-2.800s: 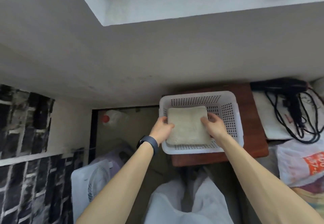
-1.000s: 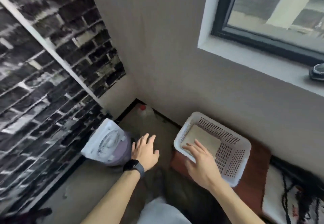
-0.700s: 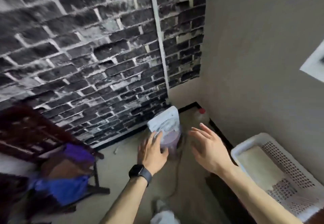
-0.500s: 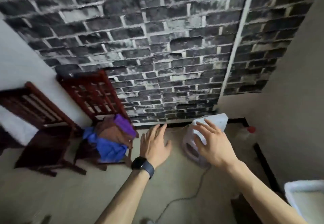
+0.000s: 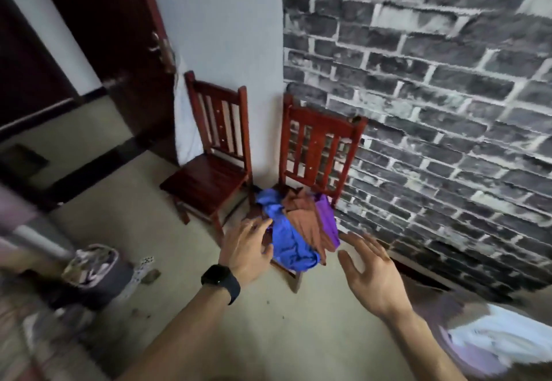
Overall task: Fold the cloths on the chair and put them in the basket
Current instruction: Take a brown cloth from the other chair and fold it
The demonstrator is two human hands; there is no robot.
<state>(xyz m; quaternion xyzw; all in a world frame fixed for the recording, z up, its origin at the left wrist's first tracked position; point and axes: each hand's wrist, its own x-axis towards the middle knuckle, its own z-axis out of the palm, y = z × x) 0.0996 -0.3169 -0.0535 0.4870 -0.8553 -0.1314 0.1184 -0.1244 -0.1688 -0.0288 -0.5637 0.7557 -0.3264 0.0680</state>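
Note:
A red wooden chair (image 5: 321, 141) stands against the brick wall with a heap of crumpled cloths on its seat: a blue cloth (image 5: 286, 240), a brown cloth (image 5: 304, 216) and a purple cloth (image 5: 327, 219). My left hand (image 5: 246, 249), with a black watch on the wrist, is stretched out with fingers apart, its fingertips at the left edge of the blue cloth. My right hand (image 5: 373, 273) is open and empty, in front of the chair and to its right. The basket is out of view.
A second red chair (image 5: 209, 171) with a bare seat stands left of the first, near a dark door (image 5: 113, 37). A white fan (image 5: 501, 336) sits blurred at the lower right. A small bin (image 5: 92, 267) and bits of litter lie on the floor at left.
My view has swung left, away from the basket with the folded beige cloth, to the chairs. Both hands left the basket empty and have come forward to the heap of cloths.

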